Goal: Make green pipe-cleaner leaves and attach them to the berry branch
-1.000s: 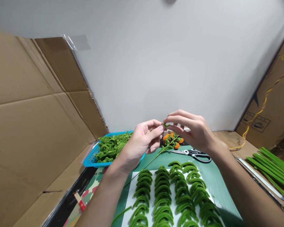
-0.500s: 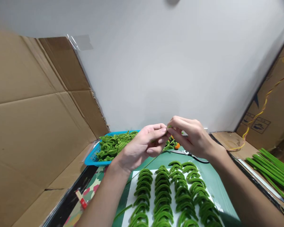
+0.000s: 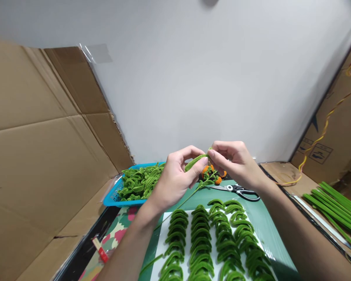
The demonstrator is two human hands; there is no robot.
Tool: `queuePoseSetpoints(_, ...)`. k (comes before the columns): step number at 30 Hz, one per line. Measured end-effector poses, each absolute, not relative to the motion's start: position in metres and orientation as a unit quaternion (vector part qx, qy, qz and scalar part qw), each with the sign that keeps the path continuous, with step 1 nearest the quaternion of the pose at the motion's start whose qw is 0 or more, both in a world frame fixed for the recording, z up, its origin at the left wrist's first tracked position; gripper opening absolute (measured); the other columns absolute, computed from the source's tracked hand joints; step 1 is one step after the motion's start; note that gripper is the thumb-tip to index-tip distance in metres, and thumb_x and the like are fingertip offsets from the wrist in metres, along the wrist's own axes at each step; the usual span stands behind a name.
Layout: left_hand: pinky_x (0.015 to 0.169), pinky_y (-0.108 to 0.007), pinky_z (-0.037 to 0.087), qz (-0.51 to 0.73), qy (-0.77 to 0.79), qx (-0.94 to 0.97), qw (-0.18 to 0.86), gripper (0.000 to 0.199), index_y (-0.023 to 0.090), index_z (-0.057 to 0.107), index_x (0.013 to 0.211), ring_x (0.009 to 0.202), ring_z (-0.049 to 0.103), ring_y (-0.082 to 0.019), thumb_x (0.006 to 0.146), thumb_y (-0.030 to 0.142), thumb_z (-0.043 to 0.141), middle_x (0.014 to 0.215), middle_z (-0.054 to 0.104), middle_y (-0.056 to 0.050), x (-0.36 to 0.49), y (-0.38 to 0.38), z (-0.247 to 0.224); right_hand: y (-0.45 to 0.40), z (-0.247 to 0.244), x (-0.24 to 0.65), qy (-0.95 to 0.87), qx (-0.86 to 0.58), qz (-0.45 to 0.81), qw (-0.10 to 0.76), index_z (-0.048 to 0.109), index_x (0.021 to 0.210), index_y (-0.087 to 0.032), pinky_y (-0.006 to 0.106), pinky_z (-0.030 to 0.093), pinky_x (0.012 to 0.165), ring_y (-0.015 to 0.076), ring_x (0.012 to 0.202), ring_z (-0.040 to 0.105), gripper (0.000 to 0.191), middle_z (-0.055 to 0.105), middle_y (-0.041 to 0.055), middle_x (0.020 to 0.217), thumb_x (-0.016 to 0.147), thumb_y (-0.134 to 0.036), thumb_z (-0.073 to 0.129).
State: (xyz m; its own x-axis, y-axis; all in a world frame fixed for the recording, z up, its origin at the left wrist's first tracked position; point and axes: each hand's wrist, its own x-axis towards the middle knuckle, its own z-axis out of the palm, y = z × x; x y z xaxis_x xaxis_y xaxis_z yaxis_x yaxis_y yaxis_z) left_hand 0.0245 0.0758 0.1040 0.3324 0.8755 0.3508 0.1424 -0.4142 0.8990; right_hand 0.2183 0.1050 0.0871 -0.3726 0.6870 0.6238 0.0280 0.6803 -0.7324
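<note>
Between my two hands, above the table, is a green fuzzy pipe-cleaner leaf [image 3: 195,161]. My left hand [image 3: 179,171] pinches it with thumb and fingers, its body lying across the palm side. The fingertips of my right hand [image 3: 232,162] are closed on the leaf's right tip. Below, several rows of bent green pipe-cleaner pieces [image 3: 201,244] lie on a white sheet [image 3: 160,244]. Just behind the hands rest orange fuzzy flowers [image 3: 218,180] on a green stem [image 3: 190,198], and black-handled scissors [image 3: 236,189] lie to their right.
A blue basket [image 3: 112,198] heaped with green leaf shapes stands at the back left. Straight green pipe cleaners [image 3: 336,210] lie on the right. Cardboard panels [image 3: 32,156] flank the table, and a yellow cord [image 3: 324,132] hangs at right. A red-wrapped bundle [image 3: 101,251] sits at left.
My hands have shifted slightly, and the left fingers have turned and lifted, so the leaf shows more fully between them. More of the orange flowers and scissors is visible.
</note>
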Motion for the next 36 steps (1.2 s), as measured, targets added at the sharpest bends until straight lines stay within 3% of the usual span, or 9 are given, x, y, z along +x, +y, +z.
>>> queuePoseSetpoints(4,0.049,-0.017,0.043,0.468,0.366,0.735,0.327,0.016,0.019,0.074,0.101,0.052,0.049,-0.003,0.102,0.035,0.069,0.088,0.071,0.001,0.027,0.076,0.101,0.107,0.087,0.219,-0.755,-0.228,0.351,0.504,0.055,0.065,-0.018,0.022,0.027,0.043,0.0059,0.048,0.038,0.046,0.047,-0.0064,0.053,0.100,-0.045,0.070)
queuePoseSetpoints(8,0.066,-0.020,0.053,0.495,0.347,0.760,0.239,0.008,0.020,0.075,0.100,0.075,0.067,-0.010,0.101,0.026,0.070,0.090,0.074,0.000,0.028,0.078,0.096,0.109,0.087,0.217,-0.721,-0.243,0.412,0.502,0.060,0.065,-0.017,0.019,0.029,0.038,0.0049,0.042,0.040,0.044,0.049,-0.0061,0.052,0.096,-0.044,0.074)
queuePoseSetpoints(11,0.068,-0.023,0.051,0.502,0.328,0.787,0.147,0.008,0.019,0.077,0.101,0.077,0.065,-0.012,0.100,0.020,0.069,0.088,0.072,-0.001,0.026,0.079,0.093,0.111,0.085,0.215,-0.670,-0.233,0.507,0.489,0.061,0.062,-0.017,0.020,0.034,0.035,0.0059,0.036,0.042,0.044,0.048,-0.0069,0.049,0.092,-0.045,0.076)
queuePoseSetpoints(15,0.062,-0.024,0.046,0.496,0.321,0.803,0.082,0.009,0.021,0.079,0.103,0.069,0.058,-0.010,0.099,0.019,0.071,0.085,0.070,0.000,0.025,0.080,0.090,0.112,0.085,0.216,-0.632,-0.200,0.579,0.476,0.059,0.057,-0.018,0.023,0.040,0.032,0.0047,0.031,0.031,0.047,0.045,-0.0081,0.045,0.091,-0.046,0.076)
queuePoseSetpoints(20,0.050,-0.019,0.043,0.503,0.363,0.751,0.224,0.011,0.020,0.075,0.097,0.054,0.053,-0.005,0.099,0.031,0.073,0.081,0.070,0.003,0.028,0.081,0.091,0.110,0.087,0.219,-0.697,-0.230,0.474,0.487,0.061,0.062,-0.017,0.019,0.033,0.034,0.0071,0.035,0.048,0.044,0.053,-0.0044,0.048,0.096,-0.042,0.073)
queuePoseSetpoints(23,0.041,-0.018,0.036,0.497,0.364,0.727,0.302,0.017,0.020,0.072,0.096,0.045,0.046,-0.003,0.098,0.036,0.075,0.076,0.066,0.004,0.028,0.082,0.093,0.108,0.088,0.222,-0.727,-0.223,0.440,0.478,0.062,0.067,-0.017,0.019,0.036,0.039,0.0065,0.040,0.049,0.043,0.053,-0.0047,0.052,0.102,-0.041,0.066)
queuePoseSetpoints(27,0.038,-0.017,0.032,0.504,0.352,0.694,0.375,0.019,0.019,0.069,0.097,0.041,0.044,-0.005,0.097,0.037,0.075,0.056,0.050,0.008,0.023,0.084,0.097,0.109,0.088,0.228,-0.782,-0.216,0.287,0.508,0.070,0.110,-0.017,0.022,0.047,0.052,0.0075,0.058,0.057,0.020,0.068,0.0009,0.087,0.104,-0.036,0.066)
queuePoseSetpoints(29,0.039,-0.017,0.032,0.504,0.350,0.688,0.387,0.018,0.019,0.070,0.097,0.042,0.043,-0.005,0.096,0.035,0.076,0.055,0.048,0.008,0.021,0.084,0.099,0.110,0.087,0.232,-0.821,-0.210,0.168,0.505,0.067,0.127,-0.020,0.024,0.052,0.061,0.0089,0.068,0.062,0.026,0.071,0.0041,0.105,0.104,-0.031,0.068)
queuePoseSetpoints(36,0.041,-0.017,0.034,0.492,0.344,0.695,0.396,0.015,0.018,0.070,0.092,0.044,0.043,-0.005,0.098,0.032,0.073,0.057,0.049,0.007,0.020,0.081,0.104,0.112,0.083,0.234,-0.847,-0.213,-0.060,0.483,0.072,0.119,-0.019,0.026,0.048,0.061,0.0108,0.071,0.065,0.019,0.075,0.0057,0.106,0.107,-0.033,0.066)
